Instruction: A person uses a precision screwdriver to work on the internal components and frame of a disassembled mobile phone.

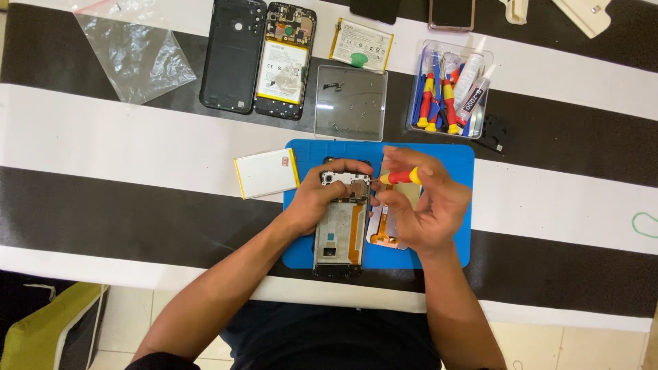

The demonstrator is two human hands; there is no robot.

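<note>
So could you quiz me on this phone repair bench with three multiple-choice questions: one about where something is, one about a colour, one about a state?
1. Where does the loose battery with the yellow edge lie?
A. Just left of the blue work mat
B. Inside the clear tool box
C. On the floor

2. What colours is the screwdriver in the right hand?
A. Green and black
B. Red and yellow
C. All white

3. In what state is the phone under the left hand?
A. Closed with its back cover on
C. Wrapped in the plastic bag
B. Opened, with its inner parts showing

Answers:
1. A, since the battery rests on the striped tablecloth against the mat's left edge.
2. B, since a red and yellow handle shows between the fingers.
3. B, since the frame and an orange flex cable are bare.
</note>
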